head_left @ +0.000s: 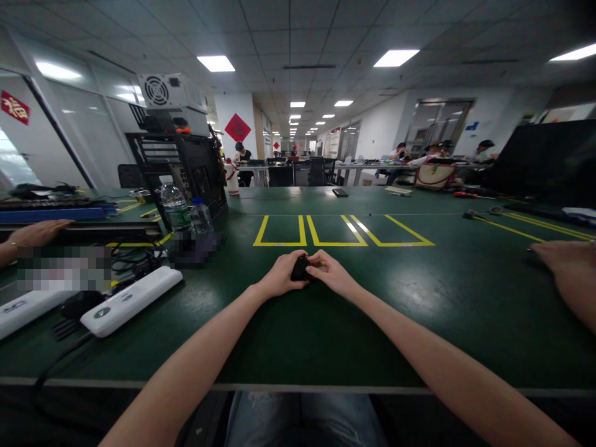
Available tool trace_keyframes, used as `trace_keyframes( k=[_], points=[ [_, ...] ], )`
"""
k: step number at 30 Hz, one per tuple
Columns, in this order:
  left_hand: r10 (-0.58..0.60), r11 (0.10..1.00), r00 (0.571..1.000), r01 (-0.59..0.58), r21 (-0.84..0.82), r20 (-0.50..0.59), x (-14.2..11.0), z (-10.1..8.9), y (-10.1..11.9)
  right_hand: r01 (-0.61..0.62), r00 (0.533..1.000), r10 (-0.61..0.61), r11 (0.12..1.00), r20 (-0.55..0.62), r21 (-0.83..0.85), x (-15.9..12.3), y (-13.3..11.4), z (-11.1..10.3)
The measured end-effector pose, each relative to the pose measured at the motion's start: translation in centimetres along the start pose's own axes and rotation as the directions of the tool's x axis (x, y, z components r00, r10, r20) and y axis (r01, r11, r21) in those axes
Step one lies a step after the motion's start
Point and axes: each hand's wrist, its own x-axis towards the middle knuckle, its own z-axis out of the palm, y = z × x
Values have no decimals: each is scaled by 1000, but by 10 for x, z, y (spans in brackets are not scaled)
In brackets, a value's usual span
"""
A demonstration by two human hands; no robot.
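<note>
Black object point(300, 269) sits held between inward-curled left hand point(282, 274) and right hand point(331, 272).

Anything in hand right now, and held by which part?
A small black object: the left hand holds it around its left side. The right hand is at its right side; gripping or just touching, can't tell.

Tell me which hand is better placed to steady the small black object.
Likely the left hand: its thumb and fingers span the black object; the right hand is only at its right side.
</note>
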Motion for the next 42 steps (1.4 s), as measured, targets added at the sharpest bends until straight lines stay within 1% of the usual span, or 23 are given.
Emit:
trace_keyframes(
  k=[3, 6, 10, 15, 18, 22, 24, 27, 30, 32, 38, 42],
  points=[
    [-3, 1000, 1000, 3, -5, 7, -1, 0, 0, -50, 999, 50, 999, -9, -2, 3, 3, 0],
    [-3, 1000, 1000, 4, -10, 13, -1, -1, 1, -100, 995, 100, 995, 16, -9, 4, 5, -1],
    [2, 1000, 1000, -2, -9, 9, -1, -1, 1, -33, 997, 32, 999, 70, 5, 2, 5, -1],
    [14, 1000, 1000, -14, -3, 2, 0, -1, 1, 4, 999, -5, 1000, 52, 26, -1, -1, -1],
    [11, 1000, 1000, -11, 4, 8, 0, 0, 0, -3, 1000, 3, 1000, 31, 22, 1, -2, 0],
    [3, 1000, 1000, -3, 12, 7, -1, 0, -1, -77, 997, 77, 997, -9, 18, 4, 2, 0],
    [11, 1000, 1000, -11, 8, 12, -1, 0, 0, -101, 995, 101, 995, 15, 12, 4, 4, -2],
    [23, 1000, 1000, -23, 3, 19, -1, -1, 1, -67, 995, 65, 998, 82, 13, 2, 3, -4],
    [21, 1000, 1000, -21, -1, 11, 0, -1, 2, -1, 998, -1, 1000, 69, 28, 0, 1, -4],
    [19, 1000, 1000, -19, -4, 11, 0, -1, 2, 11, 999, -13, 999, 50, 39, 0, 0, -3],
    [2, 1000, 1000, -2, -11, 13, 0, -1, 3, -20, 1000, 19, 998, 22, 63, 2, -1, -1],
    [-13, 1000, 1000, 13, -19, 14, 0, -2, 4, -115, 993, 115, 993, 9, 28, 2, 0, -2]
  ],
)
